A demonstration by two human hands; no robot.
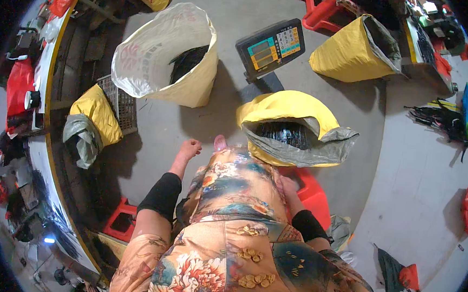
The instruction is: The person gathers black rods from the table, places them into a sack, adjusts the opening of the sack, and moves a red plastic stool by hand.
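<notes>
My left hand (191, 148) hangs over the floor left of my lap, its fingers curled in with nothing visible in them. My right hand is mostly hidden; the right forearm (291, 194) runs toward the near side of an open yellow sack (294, 102). That sack has a grey lining folded out at its mouth, and dark, shiny strip-like pieces (283, 134) lie inside. Just beyond it stands a scale's display panel (270, 48) on a post. A tall white woven sack (142, 58) stands open to the left, holding a dark bundle (188, 64).
A yellow sack with a grey end (103, 118) leans by a plastic crate (118, 102) at left. Another open yellow sack (341, 53) lies at far right. Red stools (325, 11) stand at the back and near me. Cluttered worktables (405, 174) border both sides.
</notes>
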